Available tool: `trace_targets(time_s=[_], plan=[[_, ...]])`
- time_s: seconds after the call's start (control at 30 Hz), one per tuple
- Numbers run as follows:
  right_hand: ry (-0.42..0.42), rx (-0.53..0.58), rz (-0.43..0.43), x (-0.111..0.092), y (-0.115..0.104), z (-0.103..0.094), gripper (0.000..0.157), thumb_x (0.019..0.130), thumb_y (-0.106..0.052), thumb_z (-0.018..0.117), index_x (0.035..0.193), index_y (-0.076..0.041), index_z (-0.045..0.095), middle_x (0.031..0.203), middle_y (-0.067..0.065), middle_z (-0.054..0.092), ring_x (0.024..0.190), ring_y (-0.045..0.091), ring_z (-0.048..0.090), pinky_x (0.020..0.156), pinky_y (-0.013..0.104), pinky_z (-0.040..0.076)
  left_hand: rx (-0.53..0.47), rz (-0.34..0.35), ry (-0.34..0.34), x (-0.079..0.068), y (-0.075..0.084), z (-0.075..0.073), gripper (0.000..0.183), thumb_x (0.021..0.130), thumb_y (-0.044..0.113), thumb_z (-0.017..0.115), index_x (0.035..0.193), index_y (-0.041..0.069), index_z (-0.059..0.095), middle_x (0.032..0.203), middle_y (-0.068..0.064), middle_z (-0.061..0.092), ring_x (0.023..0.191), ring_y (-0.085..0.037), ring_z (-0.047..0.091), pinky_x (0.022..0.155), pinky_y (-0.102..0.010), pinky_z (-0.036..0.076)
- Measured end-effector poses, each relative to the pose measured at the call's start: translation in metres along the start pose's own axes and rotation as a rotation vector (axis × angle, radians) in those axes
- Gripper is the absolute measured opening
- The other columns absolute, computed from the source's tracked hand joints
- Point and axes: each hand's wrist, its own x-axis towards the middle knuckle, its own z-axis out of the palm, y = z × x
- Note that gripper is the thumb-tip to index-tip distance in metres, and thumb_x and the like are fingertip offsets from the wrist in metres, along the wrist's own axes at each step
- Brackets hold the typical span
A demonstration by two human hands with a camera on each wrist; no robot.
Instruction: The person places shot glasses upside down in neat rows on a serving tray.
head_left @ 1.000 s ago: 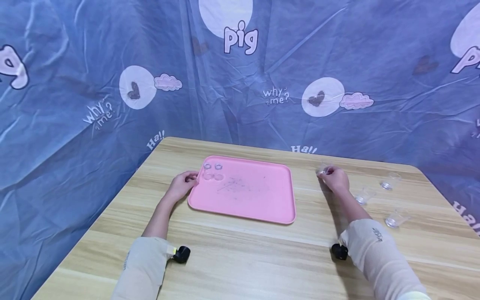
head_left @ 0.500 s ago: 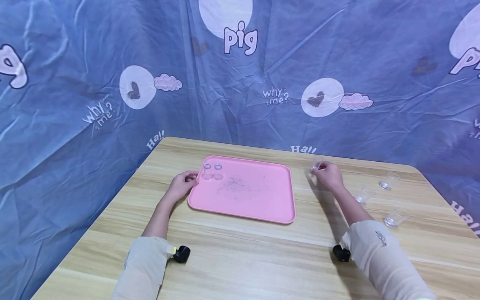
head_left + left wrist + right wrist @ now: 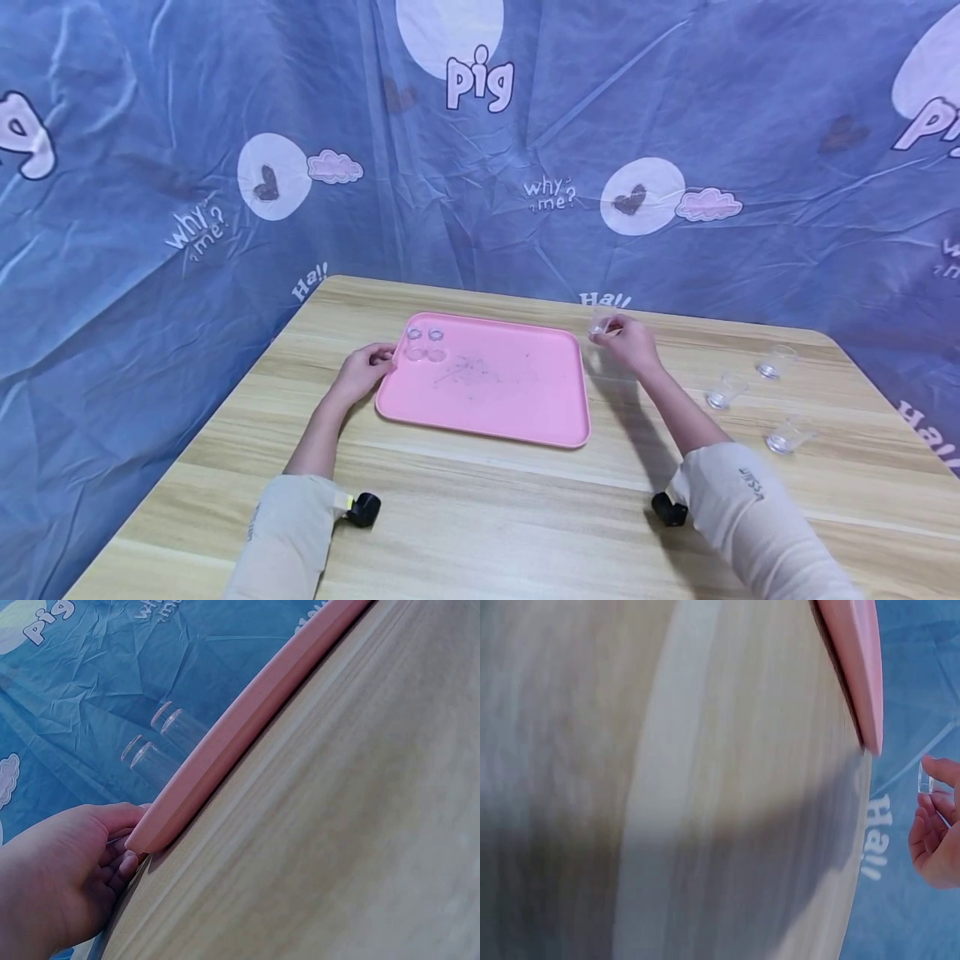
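Observation:
My left hand (image 3: 360, 372) grips the left edge of a pink tray (image 3: 510, 400), thumb above the rim and fingers curled below it. In the left wrist view, the tray's corner (image 3: 161, 825) sits between my thumb and fingers. At the tray's far left, two clear cups (image 3: 154, 761) stand side by side, seemingly upside down. My right hand (image 3: 630, 343) pinches another small clear cup (image 3: 598, 322) between thumb and fingertips. It is raised off the table, just beyond the tray's far right corner. The right wrist view shows this cup (image 3: 925, 780) at its right edge.
Three more clear cups stand apart on the right of the wooden table (image 3: 480, 517): a rear cup (image 3: 774, 364), a middle cup (image 3: 724, 393) and a near cup (image 3: 787, 437). A blue printed curtain (image 3: 465, 208) hangs behind the table.
My right hand has carried its cup leftward and up, from the table to beside the tray's far right corner. My left hand and the tray have stayed put.

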Motion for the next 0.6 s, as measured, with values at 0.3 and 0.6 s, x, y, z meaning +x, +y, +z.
trace_targets(time_s=[0.3,0.6], plan=[[-0.023,0.041,-0.036,-0.004,-0.024,0.015,0.022,0.077,-0.013,0.069,0.089,0.003,0.060,0.079,0.015,0.062,0.069,0.024,0.056,0.058,0.028,0.043,-0.002,0.003,0.002,-0.001,-0.001,0.000,0.035,0.089,0.005,0.055,0.122,-0.006,0.053,0.101,-0.018,0.057,0.092,-0.028,0.053,0.083,-0.037,0.044],[-0.062,0.082,-0.079,-0.007,-0.050,0.027,0.024,0.077,-0.012,0.070,0.090,0.004,0.059,0.079,0.015,0.061,0.071,0.026,0.056,0.059,0.031,0.046,-0.010,0.005,0.003,-0.001,-0.001,0.000,0.036,0.088,0.005,0.055,0.122,-0.006,0.053,0.100,-0.017,0.057,0.092,-0.028,0.052,0.083,-0.038,0.044]])
